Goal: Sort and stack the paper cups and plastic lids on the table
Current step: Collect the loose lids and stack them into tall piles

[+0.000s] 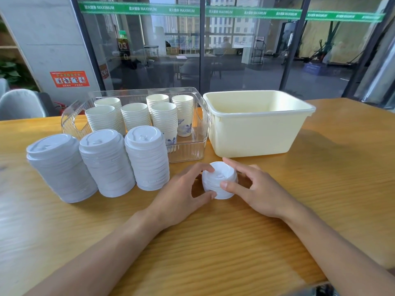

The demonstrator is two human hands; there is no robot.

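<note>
Glass walls stand behind a wooden table [213,242]. Both hands curl round a short stack of lids [219,182] in front of the cream tub [256,133]: the left hand [181,195] and right hand [254,189] pinch its sides, probably to square it up. Three tall lid stacks [106,163] stand to the left. Cup stacks [136,116] sit upright in the clear bin [198,129], keeping the two kinds apart.

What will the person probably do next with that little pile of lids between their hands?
Probably lift the short lid stack, which the left hand and right hand grip, and set it beside the three tall lid stacks to its left, keeping lids together.
</note>
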